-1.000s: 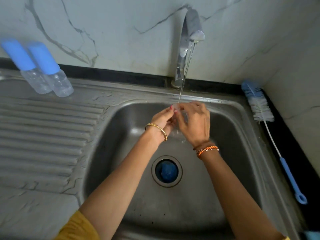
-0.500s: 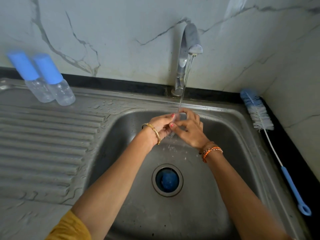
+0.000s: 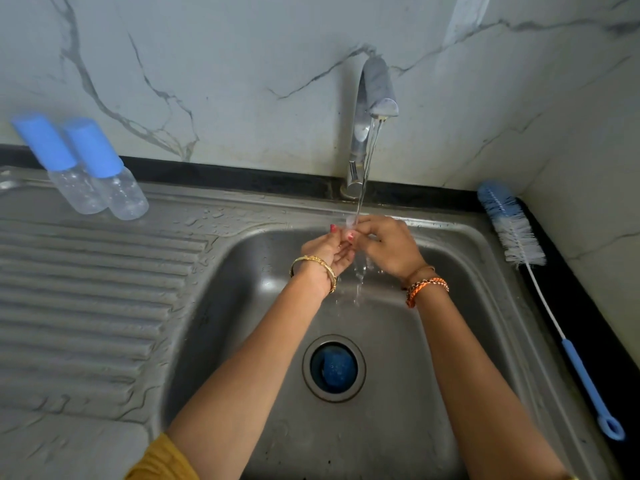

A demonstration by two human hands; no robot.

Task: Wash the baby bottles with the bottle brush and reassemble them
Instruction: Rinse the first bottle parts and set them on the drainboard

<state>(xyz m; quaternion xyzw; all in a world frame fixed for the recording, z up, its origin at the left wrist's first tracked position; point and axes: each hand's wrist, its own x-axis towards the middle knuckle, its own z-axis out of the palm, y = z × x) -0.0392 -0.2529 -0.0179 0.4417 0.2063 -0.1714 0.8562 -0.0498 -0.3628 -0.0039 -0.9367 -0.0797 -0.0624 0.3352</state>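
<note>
Our fingertips (image 3: pixel 350 236) pinch a small clear teat (image 3: pixel 351 221) from both sides, just under the water in the middle of the frame. Left hand (image 3: pixel 327 252) and right hand (image 3: pixel 389 245) both hold it. Two bottles (image 3: pixel 100 178) stand upper left. A moment ago our hands were closer together.

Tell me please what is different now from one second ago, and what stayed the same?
Little changed. Both hands stay together under the running water, and the fingers of the left hand and right hand keep pinching a small clear part, now turned a little. The two capped bottles on the drainboard, the bottle brush on the right rim and the blue item in the drain did not move.
</note>
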